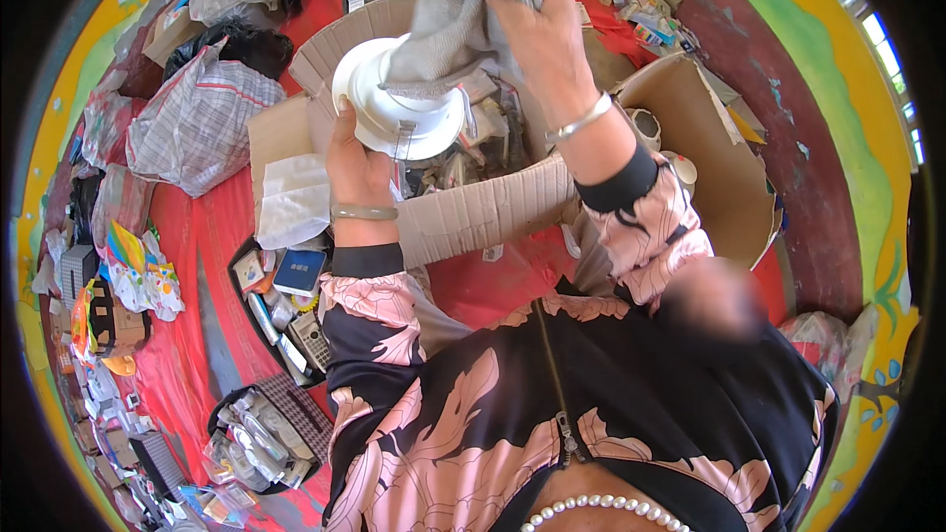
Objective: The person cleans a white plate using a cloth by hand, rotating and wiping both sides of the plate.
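My left hand [355, 166] holds a round white fixture [399, 103], shaped like a shallow dish, from below. My right hand [537, 34] presses a grey cloth [455, 15] down onto the top of the fixture. Both hands are raised above an open cardboard box [473, 212] filled with several small items. Each wrist carries a bangle, and the sleeves are black with pink flowers.
A red cloth [197, 335] covers the surface. At left lie a checked bag [197, 118], a black tray [286, 305] with a blue booklet and a calculator, and packets of goods. Another cardboard box [690, 138] with white cups stands at right. Small boxes crowd the back.
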